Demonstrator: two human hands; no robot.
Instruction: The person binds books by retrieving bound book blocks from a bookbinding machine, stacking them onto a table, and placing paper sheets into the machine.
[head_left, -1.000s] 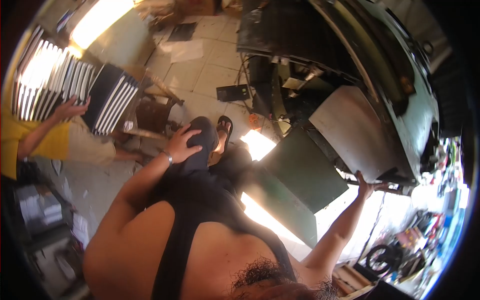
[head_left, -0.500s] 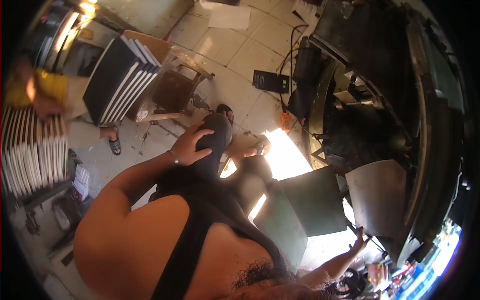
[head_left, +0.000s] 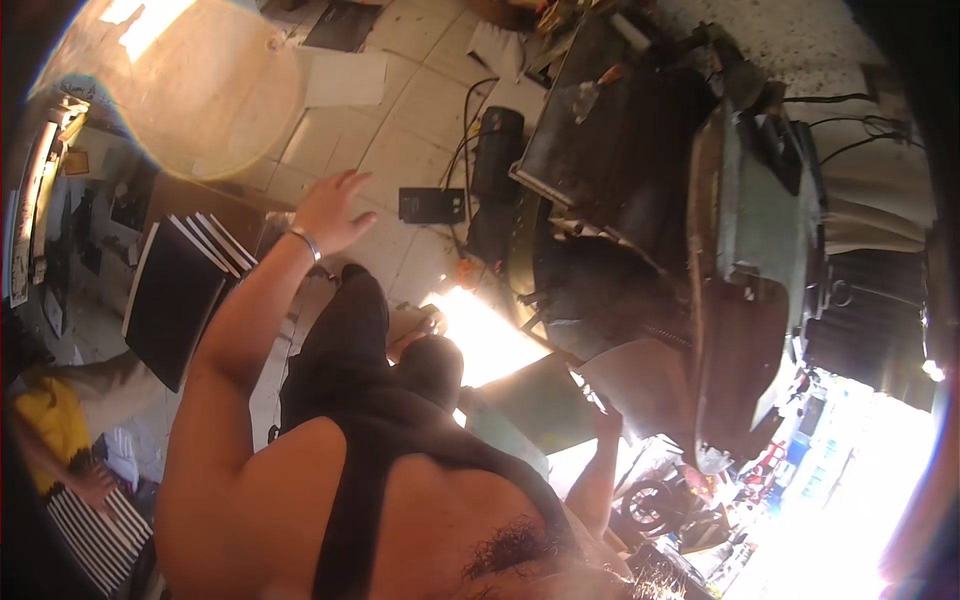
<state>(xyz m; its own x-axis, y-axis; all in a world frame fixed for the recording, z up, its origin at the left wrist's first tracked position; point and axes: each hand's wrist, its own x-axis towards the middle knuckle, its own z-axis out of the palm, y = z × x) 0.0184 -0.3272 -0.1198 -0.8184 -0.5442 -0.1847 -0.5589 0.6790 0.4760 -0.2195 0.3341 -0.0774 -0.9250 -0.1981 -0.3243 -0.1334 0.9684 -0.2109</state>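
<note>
My left hand (head_left: pixel 335 215), with a bracelet at the wrist, is raised in the air with its fingers apart. Nothing is in it. Below and left of it stands a stack of dark-covered books (head_left: pixel 175 300) with white page edges. On the other side, my right hand (head_left: pixel 606 418) is at the edge of a curved metal panel (head_left: pixel 640 385) of a large machine. Glare blurs its fingers, so contact and grip are unclear. A flat green panel (head_left: pixel 535 405) lies between that arm and my knees.
The big dark machine (head_left: pixel 620 150) fills the right side. A black box (head_left: pixel 432 205) and cables lie on the tiled floor (head_left: pixel 400 120). At lower left, a co-worker in yellow (head_left: pixel 55 425) has a hand on another book stack (head_left: pixel 100 535). Bright daylight enters at lower right.
My left hand has lifted off my knee and reached forward. My right hand has moved up to the panel edge. The view has turned to the right.
</note>
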